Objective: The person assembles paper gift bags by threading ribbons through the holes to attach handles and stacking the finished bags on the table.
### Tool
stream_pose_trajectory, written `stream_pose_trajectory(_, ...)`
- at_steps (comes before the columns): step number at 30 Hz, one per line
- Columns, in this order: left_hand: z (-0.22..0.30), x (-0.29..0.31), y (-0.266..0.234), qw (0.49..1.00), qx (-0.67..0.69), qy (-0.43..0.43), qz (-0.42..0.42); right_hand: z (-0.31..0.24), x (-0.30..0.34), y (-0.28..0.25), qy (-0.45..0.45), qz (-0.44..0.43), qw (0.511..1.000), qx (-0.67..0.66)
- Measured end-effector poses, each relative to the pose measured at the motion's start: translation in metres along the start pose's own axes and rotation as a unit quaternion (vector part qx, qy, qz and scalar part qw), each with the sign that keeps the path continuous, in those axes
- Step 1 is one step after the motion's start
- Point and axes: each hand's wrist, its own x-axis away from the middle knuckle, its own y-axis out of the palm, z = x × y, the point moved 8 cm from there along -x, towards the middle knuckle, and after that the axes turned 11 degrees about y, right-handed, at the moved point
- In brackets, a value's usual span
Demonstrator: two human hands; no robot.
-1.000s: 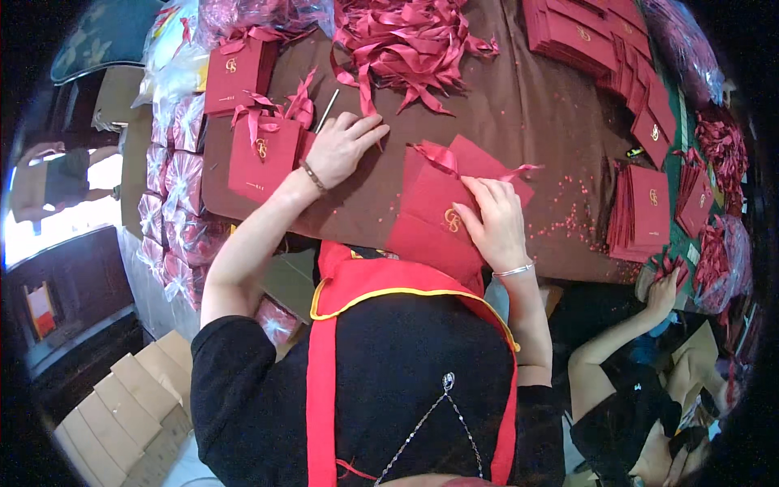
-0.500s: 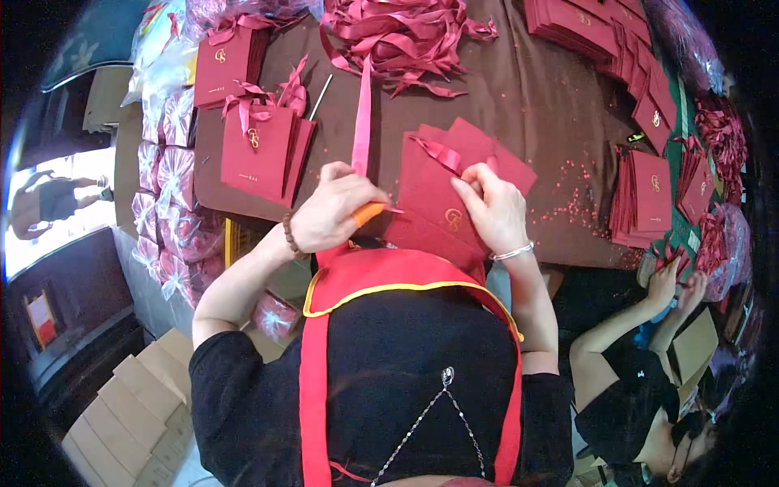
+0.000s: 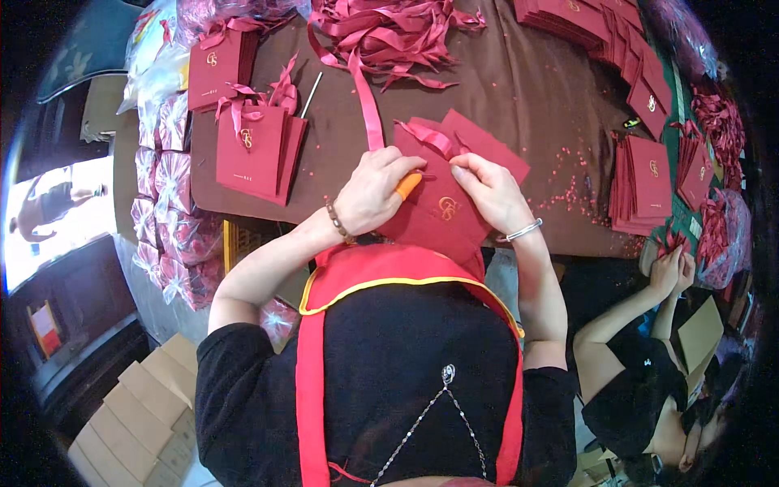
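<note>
At the table's near edge, a dark red paper gift bag (image 3: 426,199) with a gold emblem lies against my apron. A pink-red ribbon (image 3: 428,136) loops at its top edge. My right hand (image 3: 491,191) is closed in a pinch at that edge, beside the ribbon. My left hand (image 3: 380,191) is closed over the bag's left part, its fingertips partly hidden. Something orange (image 3: 408,186), perhaps a finger cover, shows at its fingers. A long loose ribbon (image 3: 367,109) runs from the far pile down to this hand. Another red bag (image 3: 495,150) lies behind the first.
A ribbon heap (image 3: 389,36) lies at the far middle. Finished-looking bags with ribbons (image 3: 251,154) stand left, near a thin white stick (image 3: 310,95). More bags (image 3: 645,183) stand right, by scattered red bits (image 3: 576,191). A co-worker's hands (image 3: 672,272) work at lower right.
My left hand has moved right, onto the bag, and the loose ribbon's lower end has shifted with it. My right hand stays pinching near the bag's top edge.
</note>
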Motion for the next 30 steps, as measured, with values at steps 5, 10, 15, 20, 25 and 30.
stream_pose_trajectory(5,0.006,-0.005,-0.003,0.996,-0.042,0.069,0.023,-0.008,0.001,-0.004,-0.012,-0.008,0.999,0.04)
stream_pose_trajectory(10,0.023,-0.014,-0.007,0.989,-0.104,0.102,0.027,-0.017,-0.004,-0.013,-0.042,-0.037,0.997,0.047)
stream_pose_trajectory(15,0.031,-0.014,-0.001,0.976,-0.193,0.099,0.007,-0.012,0.001,-0.004,-0.054,-0.044,0.997,0.029)
stream_pose_trajectory(20,0.028,-0.012,0.0,0.977,-0.19,0.094,0.009,-0.004,0.004,0.006,-0.008,-0.084,0.996,-0.012)
stream_pose_trajectory(25,0.028,-0.011,-0.002,0.979,-0.182,0.093,0.026,-0.004,0.006,0.005,-0.005,-0.09,0.996,-0.018)
stream_pose_trajectory(30,0.036,-0.009,0.0,0.977,-0.184,0.105,0.011,0.006,0.006,0.01,0.003,-0.112,0.99,-0.089)
